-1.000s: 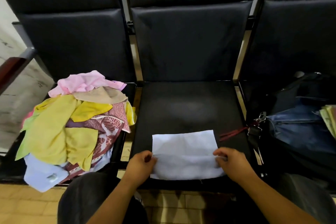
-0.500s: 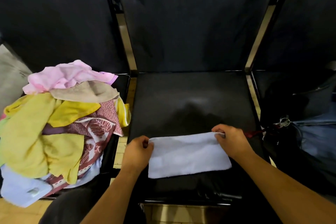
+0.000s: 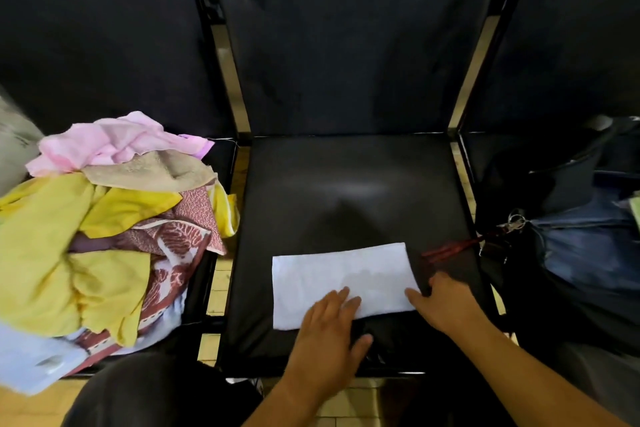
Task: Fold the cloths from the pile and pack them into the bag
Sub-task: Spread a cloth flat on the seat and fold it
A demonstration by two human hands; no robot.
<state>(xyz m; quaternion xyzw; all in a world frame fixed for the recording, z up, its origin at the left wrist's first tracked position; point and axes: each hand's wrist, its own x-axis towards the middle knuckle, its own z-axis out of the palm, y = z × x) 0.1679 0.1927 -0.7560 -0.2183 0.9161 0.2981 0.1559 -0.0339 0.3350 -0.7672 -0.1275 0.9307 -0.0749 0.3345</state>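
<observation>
A white cloth [image 3: 341,276], folded into a long strip, lies on the front half of the middle black seat [image 3: 349,191]. My left hand [image 3: 332,333] lies flat with straight fingers on the cloth's near edge, toward the middle. My right hand [image 3: 445,302] touches the cloth's right end with its fingertips. A pile of cloths [image 3: 104,225] in pink, beige, yellow, patterned maroon and pale blue fills the left seat. A dark bag [image 3: 581,253] with a blue inner panel sits on the right seat.
Seat backs rise behind all three seats, with metal frame bars [image 3: 228,55] between them. A red strap [image 3: 450,248] and a key ring [image 3: 516,220] from the bag lie on the middle seat's right edge. My knee [image 3: 149,392] shows at the bottom left.
The cloth was folded in half away from me into a strip. Both hands have let go of its corners; the left now presses flat on it and the right touches its right end.
</observation>
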